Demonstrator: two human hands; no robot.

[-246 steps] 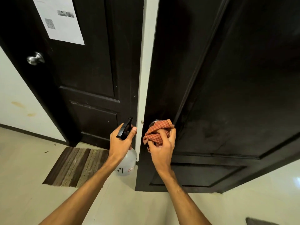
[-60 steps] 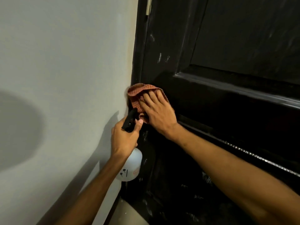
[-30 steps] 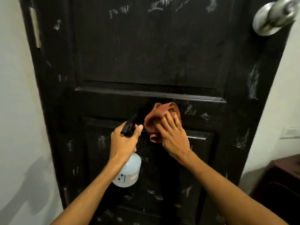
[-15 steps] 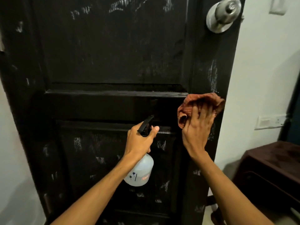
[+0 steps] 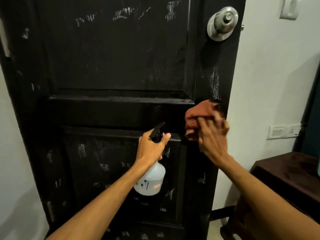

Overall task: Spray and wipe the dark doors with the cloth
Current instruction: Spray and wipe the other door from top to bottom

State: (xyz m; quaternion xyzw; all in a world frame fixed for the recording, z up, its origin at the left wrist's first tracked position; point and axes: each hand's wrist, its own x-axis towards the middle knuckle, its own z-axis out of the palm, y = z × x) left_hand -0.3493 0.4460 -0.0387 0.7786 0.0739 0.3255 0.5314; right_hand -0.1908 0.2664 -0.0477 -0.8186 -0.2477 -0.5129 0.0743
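A dark panelled door (image 5: 117, 58) with pale scuff marks fills the view. My right hand (image 5: 212, 137) presses a bunched reddish checked cloth (image 5: 199, 112) against the door's right stile, just below the middle rail; the hand is blurred with motion. My left hand (image 5: 151, 147) grips the black trigger head of a white spray bottle (image 5: 150, 181), which hangs in front of the lower panel, left of the cloth.
A round metal door knob (image 5: 222, 23) sits at the door's upper right. White wall with a socket plate (image 5: 284, 131) lies to the right. A dark wooden table (image 5: 285, 179) stands at the lower right. Hinges show on the door's left edge.
The cloth and my right hand have slid from the door's left edge across to its right stile, and my view has turned right. The bottle stays in my left hand.
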